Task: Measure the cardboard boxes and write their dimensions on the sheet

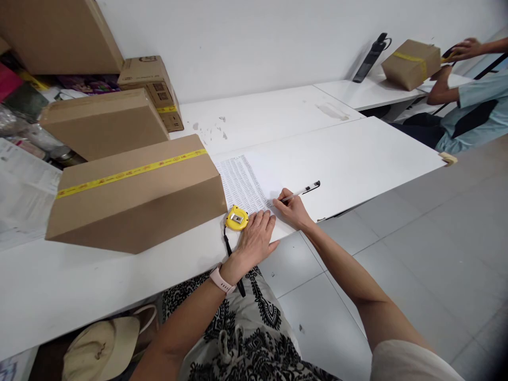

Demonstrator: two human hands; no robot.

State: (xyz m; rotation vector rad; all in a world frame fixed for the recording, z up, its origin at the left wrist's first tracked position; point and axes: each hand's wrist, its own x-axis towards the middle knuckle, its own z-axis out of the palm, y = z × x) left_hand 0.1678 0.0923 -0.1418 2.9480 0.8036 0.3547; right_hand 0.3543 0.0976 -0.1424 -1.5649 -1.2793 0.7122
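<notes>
My right hand (pixel 292 209) grips a white pen with a black cap (pixel 304 190), its tip resting on a printed sheet of paper (pixel 244 182) on the white table (pixel 349 159). My left hand (pixel 256 238) lies flat on the sheet's near edge, fingers stretched out, holding nothing. A yellow tape measure (pixel 236 218) sits just left of that hand's fingertips, its black strap hanging over the table edge. A large cardboard box with yellow tape (pixel 135 193) stands directly left of the sheet.
More cardboard boxes (pixel 105 121) are stacked at the back left beside crumpled packaging. Another person's arm (pixel 448 84) reaches toward a taped box (pixel 410 63) on the far right table. A beige cap (pixel 105 346) lies below the table.
</notes>
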